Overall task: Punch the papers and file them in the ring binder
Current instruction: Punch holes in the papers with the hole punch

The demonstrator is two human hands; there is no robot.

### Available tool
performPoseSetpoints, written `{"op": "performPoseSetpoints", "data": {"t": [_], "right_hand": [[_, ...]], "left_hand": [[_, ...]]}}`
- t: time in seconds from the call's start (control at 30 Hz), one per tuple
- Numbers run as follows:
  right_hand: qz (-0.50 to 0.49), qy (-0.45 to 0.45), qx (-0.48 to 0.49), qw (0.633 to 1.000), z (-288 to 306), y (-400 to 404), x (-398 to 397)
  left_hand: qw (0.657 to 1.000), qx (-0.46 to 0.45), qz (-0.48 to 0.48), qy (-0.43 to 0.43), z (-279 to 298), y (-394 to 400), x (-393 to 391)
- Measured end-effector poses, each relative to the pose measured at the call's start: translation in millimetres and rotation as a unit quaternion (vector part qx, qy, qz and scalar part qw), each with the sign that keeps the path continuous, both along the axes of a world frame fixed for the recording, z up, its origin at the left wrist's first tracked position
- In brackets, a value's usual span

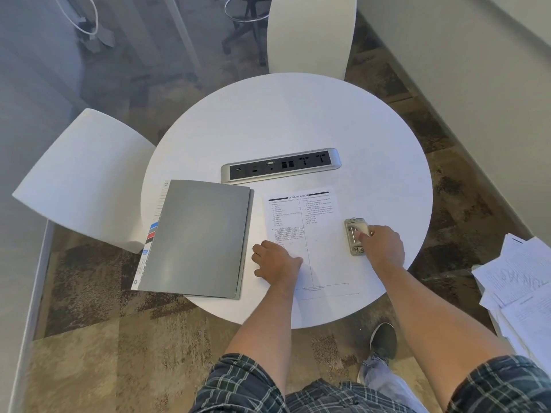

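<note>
We look down on a round white tabletop (298,120) where a printed sheet (310,234) lies flat near the front edge, its heading toward the far side. Our left hand (275,262) rests on the sheet's left edge with the fingers curled under, knuckles up, pinning the paper against the tabletop; we cannot tell whether it pinches the edge or only presses on it. Our right hand (381,244) lies over a metal hole punch (354,235) that sits at the sheet's right edge, the fingers (364,232) curved down onto its lever; the near part of the punch is hidden under the hand. To the left of the sheet, just beside it, lies a closed grey ring binder (196,236), with coloured index tabs (152,232) showing along its left side, and its near left corner juts past the table's rim. Beyond the sheet and binder, a silver power and data socket strip (280,168) is set into the middle of the tabletop. Two white chairs (86,177) stand at the left and far sides. A loose heap of further printed papers (518,284) lies off the tabletop at the right.
</note>
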State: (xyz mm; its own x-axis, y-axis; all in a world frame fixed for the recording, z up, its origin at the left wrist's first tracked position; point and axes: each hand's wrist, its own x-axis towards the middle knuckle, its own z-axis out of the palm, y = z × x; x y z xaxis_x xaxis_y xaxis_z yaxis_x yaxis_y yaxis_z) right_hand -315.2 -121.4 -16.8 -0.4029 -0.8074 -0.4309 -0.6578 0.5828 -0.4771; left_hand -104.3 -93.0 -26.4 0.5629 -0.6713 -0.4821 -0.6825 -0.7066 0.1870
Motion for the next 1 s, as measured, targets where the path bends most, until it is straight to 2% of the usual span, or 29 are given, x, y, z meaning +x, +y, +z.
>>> {"op": "performPoseSetpoints", "data": {"t": [0.07,0.13,0.2,0.33,0.63,0.77,1.0], "right_hand": [[0.032,0.083,-0.042,0.995,-0.9,5.5,5.7],[0.1,0.166,-0.128,0.973,-5.3,14.1,12.2],[0.153,0.157,-0.169,0.961,-6.9,24.2,21.9],[0.217,0.144,-0.064,0.963,-12.3,45.0,37.7],[0.165,0.205,0.045,0.964,-8.2,65.4,66.0],[0.112,0.183,0.054,0.975,-10.3,69.2,78.0],[0.074,0.14,0.056,0.986,-9.9,64.7,85.6]], "left_hand": [[1.0,-0.003,-0.007,-0.007,-1.5,1.1,-0.3],[1.0,-0.006,-0.014,-0.013,-3.7,2.6,0.4],[1.0,-0.011,-0.021,-0.02,-5.1,4.1,2.1],[1.0,-0.015,-0.022,-0.012,-5.0,5.3,4.8],[0.998,-0.03,-0.055,0.004,-1.1,13.3,14.6],[0.993,-0.035,-0.109,-0.014,-3.2,24.7,19.1],[0.987,-0.066,-0.142,-0.025,-7.9,32.1,25.7]]}}
